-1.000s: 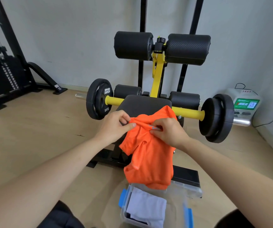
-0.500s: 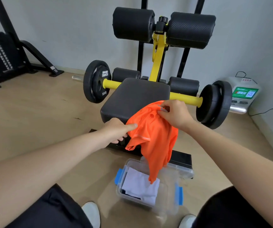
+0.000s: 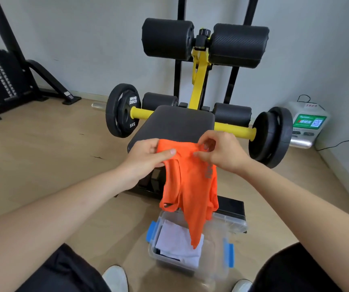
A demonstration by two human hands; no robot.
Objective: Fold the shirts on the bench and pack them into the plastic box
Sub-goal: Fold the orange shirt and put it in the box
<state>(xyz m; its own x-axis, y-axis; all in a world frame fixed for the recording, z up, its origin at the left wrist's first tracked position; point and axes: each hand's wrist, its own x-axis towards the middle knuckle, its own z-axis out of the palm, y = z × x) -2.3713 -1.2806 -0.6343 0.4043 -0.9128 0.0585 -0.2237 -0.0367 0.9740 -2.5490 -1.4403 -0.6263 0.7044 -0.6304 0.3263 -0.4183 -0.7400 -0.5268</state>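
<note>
Two bare hands hold an orange shirt [image 3: 190, 186] up at the near edge of a black padded surface [image 3: 175, 123]. The left hand [image 3: 148, 159] grips the shirt's top left corner, thumb on top and fingers curled behind. The right hand [image 3: 222, 152] pinches the top right edge between thumb and fingertips. The shirt hangs crumpled, its lowest tip over a clear box [image 3: 217, 251] with blue clips on the floor. A folded white shirt [image 3: 175, 243] lies inside the box. Black weight plates [image 3: 123, 113] sit on a yellow bar behind the surface.
</note>
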